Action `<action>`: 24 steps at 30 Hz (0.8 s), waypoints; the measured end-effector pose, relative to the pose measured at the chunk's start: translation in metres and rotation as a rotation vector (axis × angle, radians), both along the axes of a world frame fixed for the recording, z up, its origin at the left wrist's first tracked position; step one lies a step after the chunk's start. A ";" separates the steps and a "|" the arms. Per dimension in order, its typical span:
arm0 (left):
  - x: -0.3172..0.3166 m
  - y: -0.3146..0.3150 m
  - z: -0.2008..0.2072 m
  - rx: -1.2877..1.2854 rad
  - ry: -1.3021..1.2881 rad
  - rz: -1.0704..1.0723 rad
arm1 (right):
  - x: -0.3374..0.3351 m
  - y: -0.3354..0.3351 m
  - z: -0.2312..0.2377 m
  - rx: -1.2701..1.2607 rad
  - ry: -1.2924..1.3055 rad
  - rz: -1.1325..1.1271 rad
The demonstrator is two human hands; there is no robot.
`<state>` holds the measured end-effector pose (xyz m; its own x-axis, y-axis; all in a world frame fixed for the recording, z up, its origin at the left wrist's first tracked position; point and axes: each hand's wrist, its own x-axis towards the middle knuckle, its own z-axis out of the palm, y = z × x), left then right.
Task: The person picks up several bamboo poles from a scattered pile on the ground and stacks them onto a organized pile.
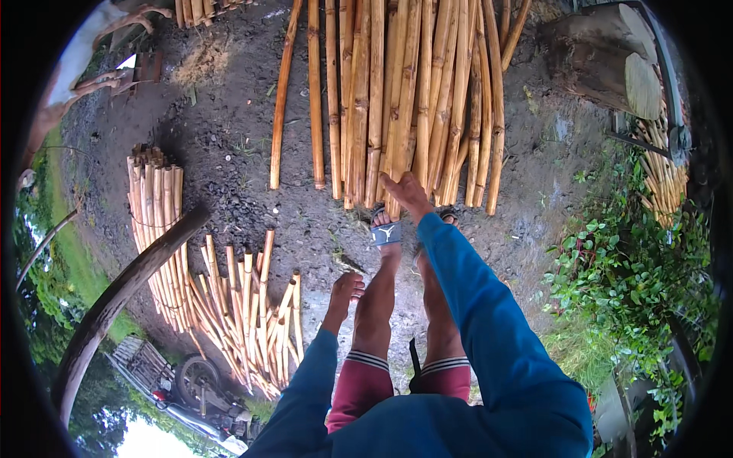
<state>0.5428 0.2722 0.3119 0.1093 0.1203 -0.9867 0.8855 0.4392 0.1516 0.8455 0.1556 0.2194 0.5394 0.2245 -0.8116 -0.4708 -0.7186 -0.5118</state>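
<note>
A wide bunch of yellow-brown bamboo poles [378, 99] lies on the ground in front of me, with the near ends close to my feet. My right hand [406, 192] reaches out to these ends and is closed around one bamboo pole [392, 208]; part of the grip is hidden by the hand itself. My left hand [349, 288] hangs beside my left leg, away from the poles. It holds nothing, and its loosely bent fingers are apart.
Tied bamboo bundles [156, 191] and loose poles [256, 305] lie to the left, near a curved wooden post [126, 282]. A motorcycle [198, 389] stands at the lower left. A cut log [603, 61] lies at the far right, above leafy plants [611, 267].
</note>
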 end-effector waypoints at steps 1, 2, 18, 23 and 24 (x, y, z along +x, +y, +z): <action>0.001 0.003 0.005 0.010 -0.006 0.006 | 0.002 0.002 0.004 -0.055 0.047 0.067; 0.009 -0.002 0.008 -0.009 -0.044 0.007 | 0.006 -0.008 0.000 -0.117 -0.043 0.154; -0.057 0.025 0.163 0.007 -0.183 0.139 | -0.072 -0.259 0.201 -0.193 0.337 -0.166; -0.061 0.032 0.198 0.048 -0.269 0.207 | -0.073 -0.271 0.279 -0.098 0.313 -0.253; -0.060 0.032 0.205 0.064 -0.304 0.235 | -0.074 -0.267 0.291 -0.042 0.319 -0.309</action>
